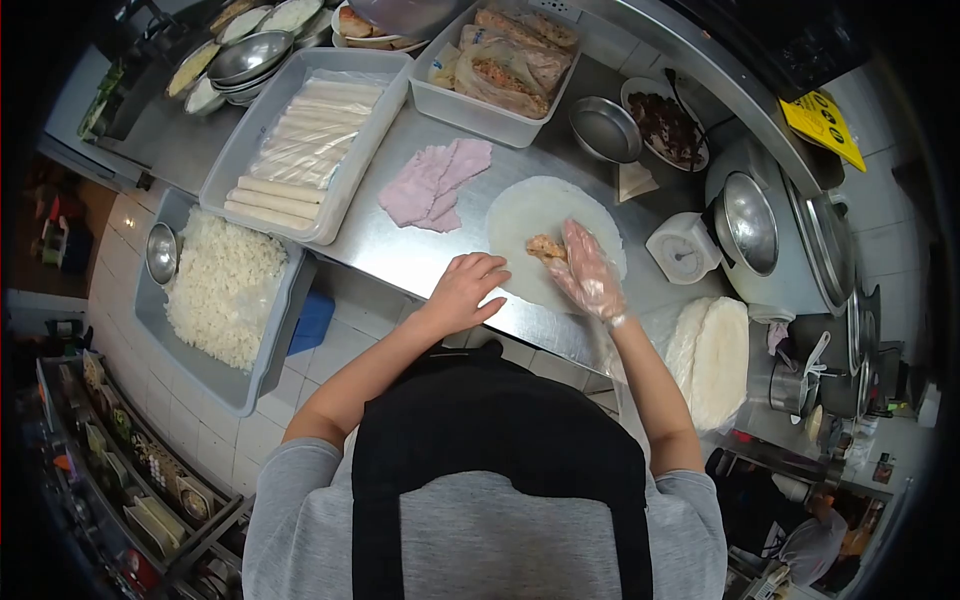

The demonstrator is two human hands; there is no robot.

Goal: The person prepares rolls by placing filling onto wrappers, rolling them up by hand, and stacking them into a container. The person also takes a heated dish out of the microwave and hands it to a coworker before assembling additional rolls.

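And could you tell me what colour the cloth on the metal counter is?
The cloth is pale pink, seen in the head view.

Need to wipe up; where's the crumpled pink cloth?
In the head view, the pink cloth lies on the steel counter, left of the round white wrapper and right of the pale tub of rolls.

Pink cloth [435, 187], white dial scale [682, 252], yellow sign [822, 124]

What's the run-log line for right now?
left hand: bare, at wrapper edge | right hand: gloved, against filling | filling: on wrapper | pink cloth: beside wrapper
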